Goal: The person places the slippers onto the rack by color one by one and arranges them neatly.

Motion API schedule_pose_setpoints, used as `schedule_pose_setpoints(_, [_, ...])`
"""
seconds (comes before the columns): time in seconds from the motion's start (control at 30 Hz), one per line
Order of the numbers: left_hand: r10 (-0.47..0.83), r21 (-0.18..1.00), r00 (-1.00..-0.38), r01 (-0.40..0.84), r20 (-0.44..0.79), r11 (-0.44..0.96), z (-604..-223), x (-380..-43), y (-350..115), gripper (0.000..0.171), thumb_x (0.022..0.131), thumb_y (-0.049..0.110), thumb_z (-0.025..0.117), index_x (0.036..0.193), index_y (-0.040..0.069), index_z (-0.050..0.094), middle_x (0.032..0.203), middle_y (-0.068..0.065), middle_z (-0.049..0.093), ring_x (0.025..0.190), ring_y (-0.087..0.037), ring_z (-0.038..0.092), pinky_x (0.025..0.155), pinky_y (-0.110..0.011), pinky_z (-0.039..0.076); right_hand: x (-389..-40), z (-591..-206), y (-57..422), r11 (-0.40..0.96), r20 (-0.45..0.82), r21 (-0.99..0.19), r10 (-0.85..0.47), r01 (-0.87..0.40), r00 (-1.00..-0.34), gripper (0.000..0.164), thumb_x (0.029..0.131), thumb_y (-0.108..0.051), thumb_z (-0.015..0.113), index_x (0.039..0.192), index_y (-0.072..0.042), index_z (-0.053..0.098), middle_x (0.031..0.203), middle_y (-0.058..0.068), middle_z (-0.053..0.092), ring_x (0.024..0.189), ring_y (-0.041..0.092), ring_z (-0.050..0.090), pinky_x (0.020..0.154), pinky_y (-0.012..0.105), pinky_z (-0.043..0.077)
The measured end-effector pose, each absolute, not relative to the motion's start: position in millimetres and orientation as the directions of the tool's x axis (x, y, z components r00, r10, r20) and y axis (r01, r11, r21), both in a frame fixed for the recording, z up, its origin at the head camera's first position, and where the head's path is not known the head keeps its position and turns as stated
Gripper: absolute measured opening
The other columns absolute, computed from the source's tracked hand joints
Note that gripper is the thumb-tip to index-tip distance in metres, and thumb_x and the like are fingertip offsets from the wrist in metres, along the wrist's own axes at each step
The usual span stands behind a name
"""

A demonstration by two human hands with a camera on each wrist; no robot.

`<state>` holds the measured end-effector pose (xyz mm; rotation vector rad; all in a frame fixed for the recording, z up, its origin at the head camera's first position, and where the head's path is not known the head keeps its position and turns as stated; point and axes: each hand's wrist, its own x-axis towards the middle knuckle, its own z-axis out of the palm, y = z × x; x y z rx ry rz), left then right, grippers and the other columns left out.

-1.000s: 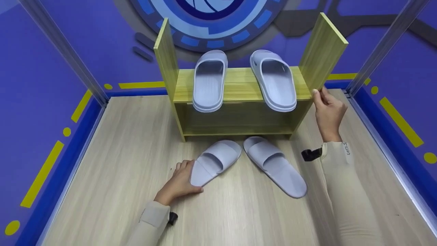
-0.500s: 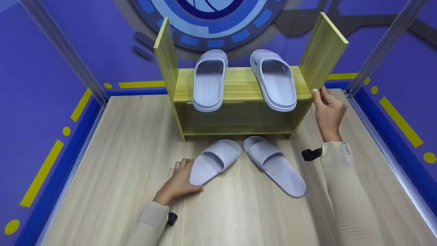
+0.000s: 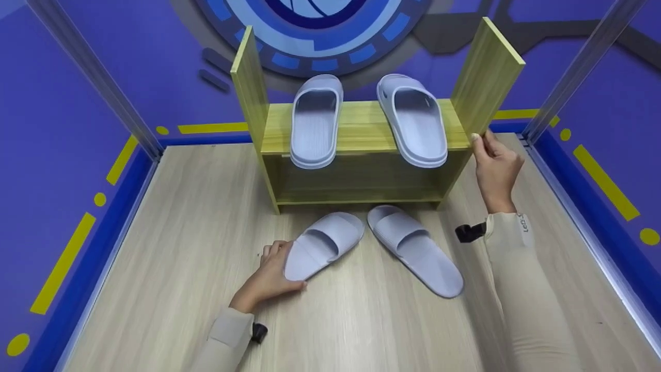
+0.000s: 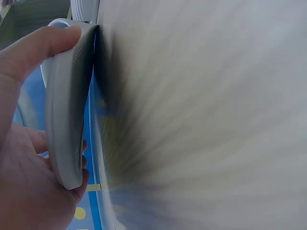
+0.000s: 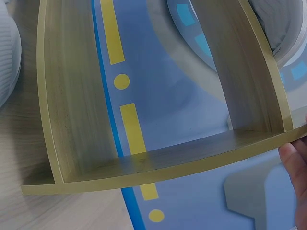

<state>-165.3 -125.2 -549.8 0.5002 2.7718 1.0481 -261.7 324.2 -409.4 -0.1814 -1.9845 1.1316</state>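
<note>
Heel end gripped, long axis set diagonally

The smooth, pale lavender-grey, rubbery-looking slide slipper (image 3: 324,247) is placed in front of the two-tier, yellowish wood-grain rack (image 3: 359,132), ahead and to the right of the left hand (image 3: 268,276). Its long axis is slanted, with the heel in the left hand and the toe pointed away to the right, towards the rack. The slipper lies well apart from the right hand (image 3: 497,173).

The heel is gripped between the left thumb, laid at the near edge, and the other fingers, curved at the far edge; the span between them is filled by its width. In the left wrist view the heel is tilted clear of the pale wood-grain floor (image 3: 201,232); whether the toe is touched down cannot be told.

The rack's tall, flat right side panel (image 3: 488,82) is pinched at its front edge by the right hand, whose fingers are partly hidden.
</note>
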Motion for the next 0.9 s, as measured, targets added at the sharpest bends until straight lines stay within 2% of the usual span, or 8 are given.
schedule_pose_setpoints(0.17, [0.356, 0.662, -0.934, 0.274, 0.012, 0.698, -551.1, -163.8, -126.6, 0.098, 0.061, 0.032, 0.087, 0.142, 0.000, 0.041, 0.132, -0.014, 0.044, 0.120, -0.031, 0.034, 0.097, -0.053, 0.037, -262.4, -409.2, 324.1, 0.592, 0.604, -0.758, 0.479, -0.275, -0.637, 0.030, 0.089, -0.025, 0.069, 0.113, -0.007, 0.071, 0.105, 0.012, 0.071, 0.083, -0.016, 0.060, 0.071, 0.004, 0.047])
schedule_pose_setpoints(0.47, [0.364, 0.672, -0.931, 0.282, 0.019, 0.685, -549.3, -160.5, -128.4, 0.096, 0.062, 0.032, 0.086, 0.142, 0.002, 0.041, 0.132, -0.012, 0.043, 0.119, -0.030, 0.034, 0.098, -0.053, 0.035, -262.1, -409.5, 323.2, 0.578, 0.595, -0.767, 0.481, -0.277, -0.644, 0.031, 0.089, -0.025, 0.069, 0.114, -0.008, 0.070, 0.109, 0.011, 0.070, 0.089, -0.012, 0.062, 0.074, 0.006, 0.048])
schedule_pose_setpoints(0.63, [0.361, 0.684, -0.933, 0.274, 0.018, 0.675, -548.0, -158.9, -126.1, 0.096, 0.063, 0.031, 0.086, 0.142, 0.002, 0.041, 0.135, -0.012, 0.041, 0.122, -0.030, 0.032, 0.099, -0.055, 0.033, -261.1, -409.5, 323.4, 0.594, 0.611, -0.754, 0.477, -0.281, -0.632, 0.030, 0.089, -0.024, 0.069, 0.112, -0.006, 0.071, 0.108, 0.011, 0.071, 0.087, -0.016, 0.060, 0.073, 0.004, 0.047])
schedule_pose_setpoints(0.9, [0.342, 0.696, -0.936, 0.300, 0.082, 0.653, -542.1, -155.3, -115.5, 0.096, 0.062, 0.030, 0.086, 0.142, 0.001, 0.041, 0.135, -0.012, 0.041, 0.124, -0.030, 0.032, 0.100, -0.054, 0.035, -261.6, -409.4, 322.3, 0.598, 0.619, -0.749, 0.480, -0.284, -0.621, 0.028, 0.088, -0.023, 0.069, 0.110, -0.005, 0.072, 0.106, 0.013, 0.071, 0.084, -0.019, 0.058, 0.071, 0.004, 0.047])
